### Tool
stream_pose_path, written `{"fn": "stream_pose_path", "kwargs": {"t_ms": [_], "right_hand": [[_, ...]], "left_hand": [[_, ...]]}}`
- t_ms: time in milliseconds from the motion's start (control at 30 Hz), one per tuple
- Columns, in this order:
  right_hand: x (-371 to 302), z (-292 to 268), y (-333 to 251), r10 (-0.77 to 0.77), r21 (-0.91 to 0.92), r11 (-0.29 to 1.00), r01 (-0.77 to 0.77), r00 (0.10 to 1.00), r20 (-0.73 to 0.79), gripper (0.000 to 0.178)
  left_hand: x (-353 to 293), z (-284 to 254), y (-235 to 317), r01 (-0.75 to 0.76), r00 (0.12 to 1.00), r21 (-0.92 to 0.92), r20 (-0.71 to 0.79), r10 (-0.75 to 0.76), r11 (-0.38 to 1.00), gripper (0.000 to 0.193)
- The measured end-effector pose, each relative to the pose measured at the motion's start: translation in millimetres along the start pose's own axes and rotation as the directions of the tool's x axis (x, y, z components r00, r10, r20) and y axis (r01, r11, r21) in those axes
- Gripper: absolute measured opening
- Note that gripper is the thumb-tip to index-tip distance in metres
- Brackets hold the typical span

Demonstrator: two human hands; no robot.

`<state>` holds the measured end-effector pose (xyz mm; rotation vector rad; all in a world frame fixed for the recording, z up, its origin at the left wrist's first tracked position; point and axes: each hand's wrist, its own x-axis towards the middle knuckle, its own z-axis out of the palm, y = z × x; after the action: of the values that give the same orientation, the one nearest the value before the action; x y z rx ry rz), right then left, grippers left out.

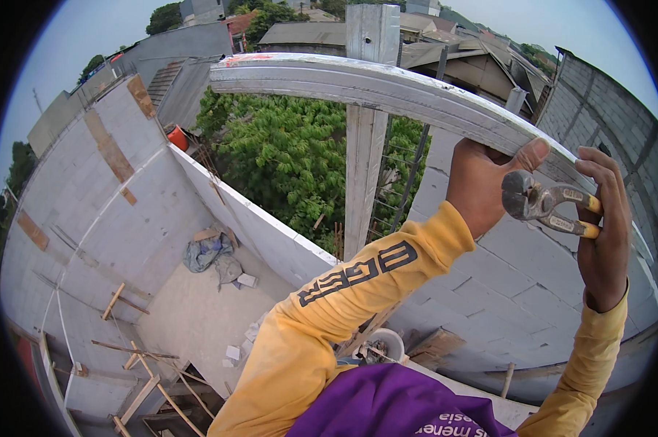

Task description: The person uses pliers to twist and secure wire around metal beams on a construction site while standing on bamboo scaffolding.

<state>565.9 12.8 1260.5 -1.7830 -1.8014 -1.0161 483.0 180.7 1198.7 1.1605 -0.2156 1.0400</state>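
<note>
A long galvanized metal beam (300,81) runs across the top, from the upper middle down toward the right. My left hand (480,175) grips its lower right part, thumb along the near face and fingers curled behind. In my right hand (607,211), a pair of pincers (538,200) with worn dark jaws and yellow-and-black handles points left. The jaws sit close to my left thumb, and the right fingertips are beside the beam. An upright metal post (365,160) stands behind the beam; the beam crosses in front of it.
Light block walls (118,197) enclose a lower floor (205,313) far below. There lie grey sacks (209,251), block pieces and wooden poles (169,397). A white bucket (386,341) is below my left arm. Thin reinforcing bars (414,175) rise beside the post, with green trees (285,146) beyond.
</note>
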Motion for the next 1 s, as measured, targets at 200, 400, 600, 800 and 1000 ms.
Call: {"fn": "stream_pose_path", "kwargs": {"t_ms": [200,400,600,800,1000], "right_hand": [[-14.5,16.5,6.5,0.064,-0.112,0.992,-0.063,0.998,0.009,0.053],[-17.1,39.6,6.9,0.022,-0.146,0.988,-0.046,0.987,-0.162,0.067],[-14.4,53.4,11.2,-0.033,-0.196,0.980,-0.018,0.967,-0.251,0.066],[-17.4,53.7,21.6,-0.075,-0.256,0.967,0.006,0.963,-0.260,0.059],[-23.9,61.4,19.6,-0.083,-0.281,0.959,0.014,0.969,-0.235,0.054]], "left_hand": [[2.3,0.2,-4.1,-0.036,0.999,0.010,0.024,0.035,0.999,0.037],[4.6,-2.7,-8.0,-0.003,0.999,0.000,0.036,0.003,1.000,0.038],[2.2,-6.1,-5.1,0.062,0.997,-0.036,0.044,-0.060,0.997,0.039],[3.5,-13.0,-4.7,0.154,0.982,-0.007,0.113,-0.152,0.988,0.049],[-33.2,-73.9,25.1,0.249,0.941,0.201,0.181,-0.285,0.947,0.051]]}}
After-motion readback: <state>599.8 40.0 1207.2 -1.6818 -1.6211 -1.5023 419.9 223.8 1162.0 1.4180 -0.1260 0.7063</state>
